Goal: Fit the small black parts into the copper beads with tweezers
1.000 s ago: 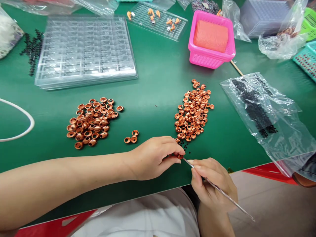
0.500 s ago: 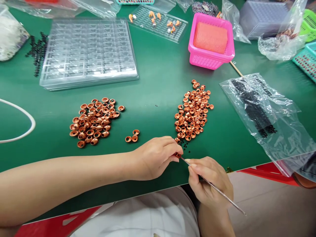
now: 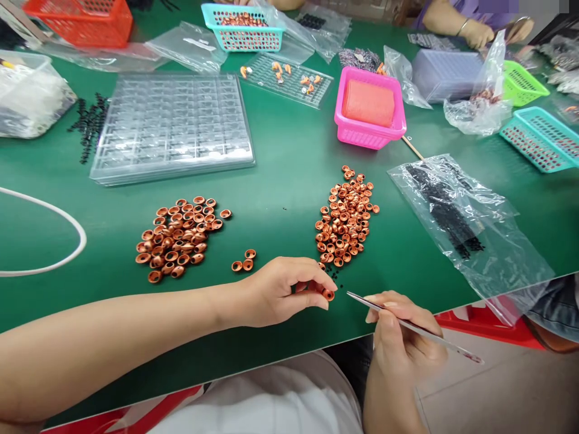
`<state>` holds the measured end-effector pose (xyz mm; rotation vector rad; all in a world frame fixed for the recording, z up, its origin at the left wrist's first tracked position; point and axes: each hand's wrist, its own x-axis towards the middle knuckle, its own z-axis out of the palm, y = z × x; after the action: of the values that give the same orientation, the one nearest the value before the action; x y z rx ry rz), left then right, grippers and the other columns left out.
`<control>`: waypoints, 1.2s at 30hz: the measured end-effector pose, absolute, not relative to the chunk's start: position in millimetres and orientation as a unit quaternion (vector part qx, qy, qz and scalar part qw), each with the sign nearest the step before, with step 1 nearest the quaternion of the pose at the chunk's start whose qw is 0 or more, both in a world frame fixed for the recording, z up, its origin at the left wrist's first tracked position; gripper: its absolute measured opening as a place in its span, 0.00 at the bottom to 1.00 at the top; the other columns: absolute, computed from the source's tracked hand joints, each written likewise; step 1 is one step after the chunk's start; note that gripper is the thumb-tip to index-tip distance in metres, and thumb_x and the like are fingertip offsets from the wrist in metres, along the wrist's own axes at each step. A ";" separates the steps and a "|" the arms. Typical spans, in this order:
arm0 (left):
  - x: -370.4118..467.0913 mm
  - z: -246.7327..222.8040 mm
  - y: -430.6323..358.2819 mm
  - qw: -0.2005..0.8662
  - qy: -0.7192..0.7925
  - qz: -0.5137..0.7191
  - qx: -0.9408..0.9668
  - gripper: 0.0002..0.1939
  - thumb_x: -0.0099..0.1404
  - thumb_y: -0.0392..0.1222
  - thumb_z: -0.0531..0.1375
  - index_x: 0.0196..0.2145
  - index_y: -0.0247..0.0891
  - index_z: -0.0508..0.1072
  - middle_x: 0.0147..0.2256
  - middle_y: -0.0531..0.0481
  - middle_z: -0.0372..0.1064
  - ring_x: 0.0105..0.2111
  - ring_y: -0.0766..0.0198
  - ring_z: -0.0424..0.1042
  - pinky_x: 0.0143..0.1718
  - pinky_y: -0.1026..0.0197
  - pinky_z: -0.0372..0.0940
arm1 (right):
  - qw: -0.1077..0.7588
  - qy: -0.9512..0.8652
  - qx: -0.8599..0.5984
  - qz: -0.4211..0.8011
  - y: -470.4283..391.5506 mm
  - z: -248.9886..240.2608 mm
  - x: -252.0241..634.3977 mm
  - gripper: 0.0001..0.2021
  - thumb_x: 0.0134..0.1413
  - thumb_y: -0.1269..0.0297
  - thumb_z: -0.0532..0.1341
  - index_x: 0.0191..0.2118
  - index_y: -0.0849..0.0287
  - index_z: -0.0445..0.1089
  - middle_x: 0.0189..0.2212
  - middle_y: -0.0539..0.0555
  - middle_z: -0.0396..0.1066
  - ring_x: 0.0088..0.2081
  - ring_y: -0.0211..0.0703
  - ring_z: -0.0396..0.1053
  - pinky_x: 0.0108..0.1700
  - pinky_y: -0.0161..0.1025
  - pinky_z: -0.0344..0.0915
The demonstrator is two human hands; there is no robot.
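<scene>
Around us: pink plastic basket (image 3: 362,136) and clear plastic bag (image 3: 502,241) of black bits; left heap (image 3: 181,235) and right heap (image 3: 344,217) of round copper-coloured cups; tiny black specks (image 3: 335,273) crowding the left fingertips. Green tabletop (image 3: 284,181), pale floor (image 3: 479,395), co-worker's arm (image 3: 446,17) far side. Our left hand (image 3: 289,292) pinches one small copper-coloured cup (image 3: 329,295) by the tabletop's near edge; our right hand (image 3: 407,337) pinches a slim silver metal tool (image 3: 425,332), its tip now apart from that cup, unlike half a second ago
</scene>
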<state>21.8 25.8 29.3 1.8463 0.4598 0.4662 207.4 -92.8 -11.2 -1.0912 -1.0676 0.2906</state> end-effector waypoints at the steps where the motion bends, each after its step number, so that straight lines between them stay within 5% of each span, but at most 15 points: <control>1: 21.8 29.3 26.0 0.562 0.198 0.197 0.778 0.04 0.66 0.34 0.63 0.39 0.34 0.76 0.33 0.49 0.75 0.29 0.69 0.70 0.31 0.68 0.64 | 0.715 -0.479 -0.493 0.130 -92.5 -11.8 207.9 0.08 0.53 0.78 0.62 0.39 0.61 0.72 0.31 0.52 0.75 0.30 0.44 0.76 0.24 0.39 0.69; 7: 23.6 25.0 23.5 0.521 0.202 0.227 0.798 0.06 0.66 0.37 0.63 0.40 0.33 0.76 0.33 0.48 0.74 0.28 0.68 0.68 0.32 0.67 0.64 | 0.703 -0.479 -0.512 0.122 -94.1 -13.5 209.5 0.08 0.54 0.76 0.63 0.39 0.59 0.72 0.30 0.52 0.75 0.30 0.44 0.75 0.23 0.38 0.69; 11: 20.9 24.0 26.4 0.403 0.211 0.209 0.866 0.06 0.65 0.39 0.63 0.40 0.34 0.75 0.38 0.46 0.74 0.39 0.63 0.72 0.44 0.63 0.67 | 0.701 -0.447 -0.543 0.116 -98.5 -14.5 208.2 0.04 0.52 0.72 0.66 0.35 0.60 0.73 0.30 0.53 0.76 0.29 0.44 0.75 0.26 0.40 0.71; 16: -0.8 32.2 38.3 0.241 0.300 0.156 0.910 0.06 0.64 0.36 0.62 0.39 0.37 0.76 0.39 0.44 0.70 0.41 0.57 0.70 0.42 0.58 0.67 | 0.691 -0.444 -0.548 0.159 -100.8 -22.2 210.9 0.06 0.51 0.70 0.67 0.37 0.59 0.73 0.33 0.55 0.78 0.28 0.43 0.74 0.24 0.38 0.71; 26: -56.4 30.3 40.3 0.152 0.382 0.164 0.897 0.08 0.66 0.37 0.58 0.41 0.36 0.76 0.41 0.42 0.69 0.43 0.54 0.68 0.48 0.50 0.66 | 0.629 -0.465 -0.596 0.182 -100.8 -21.7 214.3 0.07 0.53 0.61 0.67 0.37 0.58 0.75 0.34 0.54 0.77 0.26 0.38 0.72 0.28 0.35 0.72; 31: -63.5 31.4 29.2 0.121 0.371 0.176 0.904 0.15 0.69 0.42 0.58 0.51 0.34 0.72 0.50 0.38 0.69 0.50 0.50 0.66 0.54 0.45 0.64 | 0.615 -0.474 -0.603 0.182 -100.6 -20.4 215.6 0.09 0.54 0.58 0.66 0.36 0.58 0.76 0.33 0.53 0.77 0.27 0.39 0.72 0.29 0.35 0.72; 36: -52.0 23.3 20.0 0.094 0.279 0.160 0.942 0.14 0.70 0.41 0.57 0.51 0.37 0.71 0.51 0.42 0.71 0.56 0.53 0.65 0.59 0.49 0.61 | 0.608 -0.478 -0.605 0.190 -101.4 -19.3 216.3 0.10 0.54 0.57 0.66 0.36 0.57 0.76 0.33 0.53 0.76 0.27 0.40 0.72 0.29 0.35 0.73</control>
<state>-52.0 20.0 23.3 2.7951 0.8286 0.4743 216.3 -101.4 -19.3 -1.3975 -1.1042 0.4399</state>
